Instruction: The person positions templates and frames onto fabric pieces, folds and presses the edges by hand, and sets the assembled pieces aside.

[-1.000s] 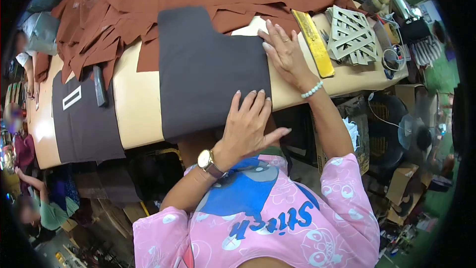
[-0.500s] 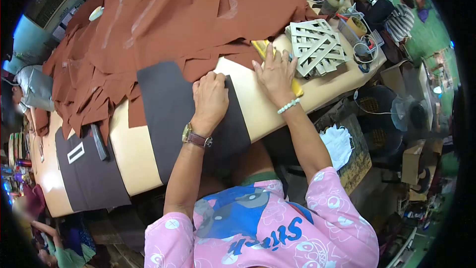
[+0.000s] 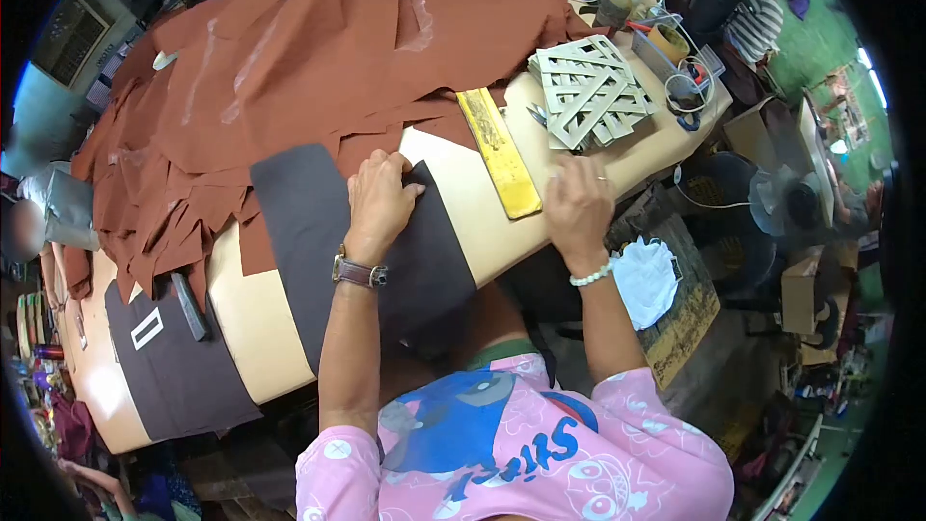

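Note:
My left hand, with a watch at the wrist, has its fingers curled together at the upper edge of a dark cloth piece. The cloth lies across the pale table and hangs over its front edge. Whether the fingertips pinch that edge or something on it is hidden. My right hand, with a beaded bracelet, is closed and slightly blurred above the pale tabletop. It is to the right of a yellow strip and apart from it; its fingertips are hidden.
Brown material covers the back. Pale slatted pieces are piled behind my right hand. At left lies another dark cloth with a white rectangular frame and a dark bar. Other people are at the edges.
My right hand has left the yellow strip, moved right and closed, uncovering the strip. My left hand stays at the dark cloth's upper edge, its thumb now showing. The view has shifted slightly.

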`<move>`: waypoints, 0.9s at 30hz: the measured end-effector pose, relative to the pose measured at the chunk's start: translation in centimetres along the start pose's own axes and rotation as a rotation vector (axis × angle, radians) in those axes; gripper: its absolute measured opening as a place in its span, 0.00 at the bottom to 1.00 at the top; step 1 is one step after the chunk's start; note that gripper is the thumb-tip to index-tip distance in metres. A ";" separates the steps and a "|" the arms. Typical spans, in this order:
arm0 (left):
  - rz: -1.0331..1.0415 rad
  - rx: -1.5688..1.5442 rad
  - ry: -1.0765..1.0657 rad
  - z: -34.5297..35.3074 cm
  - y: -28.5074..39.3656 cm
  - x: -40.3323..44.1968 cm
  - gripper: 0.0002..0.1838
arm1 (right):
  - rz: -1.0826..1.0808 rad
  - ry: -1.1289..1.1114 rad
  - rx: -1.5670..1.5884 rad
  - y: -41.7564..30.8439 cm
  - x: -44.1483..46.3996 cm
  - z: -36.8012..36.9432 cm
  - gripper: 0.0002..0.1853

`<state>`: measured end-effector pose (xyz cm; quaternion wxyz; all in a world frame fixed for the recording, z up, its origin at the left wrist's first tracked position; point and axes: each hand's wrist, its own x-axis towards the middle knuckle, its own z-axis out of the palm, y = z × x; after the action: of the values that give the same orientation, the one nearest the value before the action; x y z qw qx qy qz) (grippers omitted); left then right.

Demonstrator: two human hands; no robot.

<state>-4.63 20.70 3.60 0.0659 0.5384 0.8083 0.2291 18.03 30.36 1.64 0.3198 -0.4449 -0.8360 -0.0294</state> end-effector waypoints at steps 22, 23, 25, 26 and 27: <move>-0.053 -0.806 -0.308 -0.9 -2.6 0.0 0.11 | 0.451 -0.267 0.564 2.6 -3.6 -3.9 0.16; -0.084 -0.879 -0.327 -1.0 -2.5 -0.4 0.10 | 0.442 -0.338 0.619 3.2 -4.1 -3.4 0.15; -0.116 -1.026 -0.325 -0.9 -2.3 -1.3 0.10 | 0.456 -0.416 0.784 2.9 -3.9 -3.2 0.12; -0.129 -1.100 -0.325 -0.8 -2.2 -1.6 0.10 | 0.485 -0.424 0.895 2.4 -3.9 -3.5 0.10; -0.151 -1.134 -0.348 -0.8 -2.3 -1.8 0.11 | 0.518 -0.431 1.006 1.5 -3.5 -3.9 0.08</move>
<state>-6.08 18.11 3.00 0.4905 0.3899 0.5734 0.5279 22.59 27.43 2.39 0.3110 -0.4240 -0.6580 0.5390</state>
